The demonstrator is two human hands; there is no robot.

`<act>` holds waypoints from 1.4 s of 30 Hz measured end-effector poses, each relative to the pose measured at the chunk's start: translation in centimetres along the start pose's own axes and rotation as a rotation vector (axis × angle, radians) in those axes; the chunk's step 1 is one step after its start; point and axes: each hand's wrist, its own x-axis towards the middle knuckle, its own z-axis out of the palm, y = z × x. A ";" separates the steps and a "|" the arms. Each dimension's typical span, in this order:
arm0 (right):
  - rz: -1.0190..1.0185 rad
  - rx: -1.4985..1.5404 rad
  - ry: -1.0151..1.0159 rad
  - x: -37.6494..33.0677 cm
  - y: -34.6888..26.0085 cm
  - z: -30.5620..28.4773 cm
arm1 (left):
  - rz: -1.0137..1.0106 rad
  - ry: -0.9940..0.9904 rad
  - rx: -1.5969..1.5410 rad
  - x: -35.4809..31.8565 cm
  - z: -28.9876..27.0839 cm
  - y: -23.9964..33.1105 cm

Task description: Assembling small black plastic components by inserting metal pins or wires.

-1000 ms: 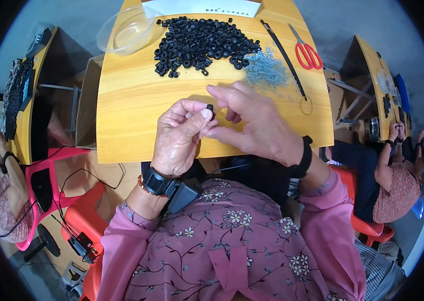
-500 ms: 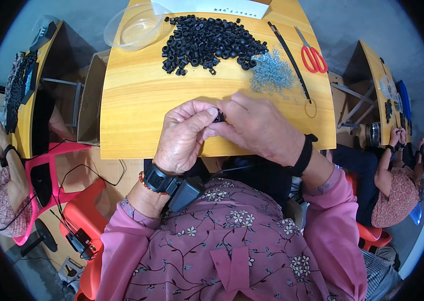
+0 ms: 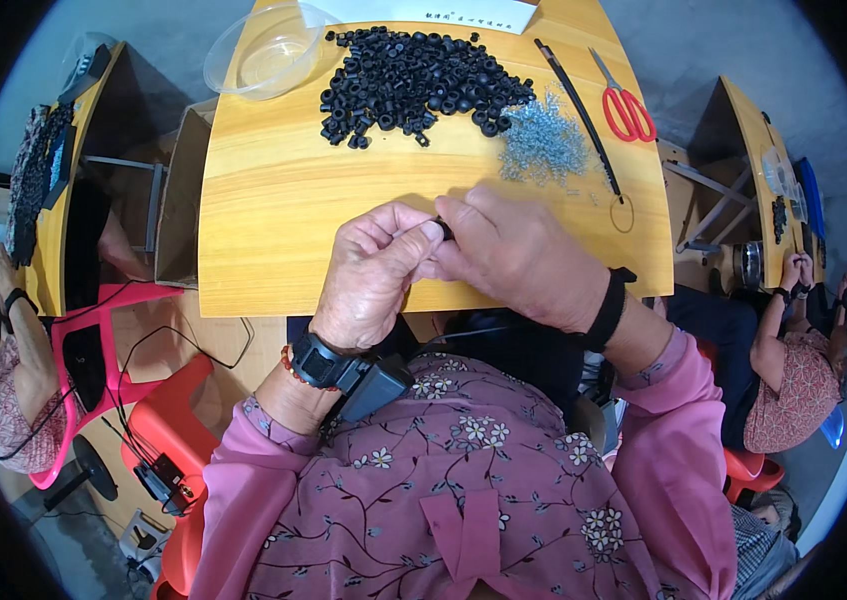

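Note:
Over the near edge of the wooden table (image 3: 273, 220), my left hand (image 3: 371, 265) pinches a small black rubbery part (image 3: 444, 229) between thumb and fingers. My right hand (image 3: 513, 255) meets it from the other side, its fingers closed on the same part and covering most of it. Beyond both hands lies a heap of small black round parts (image 3: 408, 85), many with holes through them. Right of the heap is a pile of tiny pale blue-silver pieces (image 3: 543, 142), too small to name.
A clear plastic bowl (image 3: 228, 62) stands at the far left, near a white printed card (image 3: 413, 12). A thin black rod (image 3: 575, 105) with a loop and red-handled scissors (image 3: 629, 112) lie right. Co-workers sit at side tables; an orange chair (image 3: 168, 420) stands left.
My hands stay together at nearly the same spot. The black part has turned slightly between my fingers, and my right fingers have shifted a little over it.

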 end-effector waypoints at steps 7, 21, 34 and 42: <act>-0.067 -0.056 -0.067 -0.1 0.3 0.3 | 0.109 0.083 0.182 -0.2 0.1 -1.0; -0.018 0.036 -0.111 -0.8 0.5 0.3 | 0.030 0.032 0.198 0.0 0.7 -0.2; 0.074 0.148 -0.119 -0.1 0.1 -0.4 | 0.020 0.028 0.004 0.0 0.7 0.0; 0.179 0.363 -0.058 0.2 0.4 0.2 | 0.044 0.043 0.034 0.1 0.8 -0.1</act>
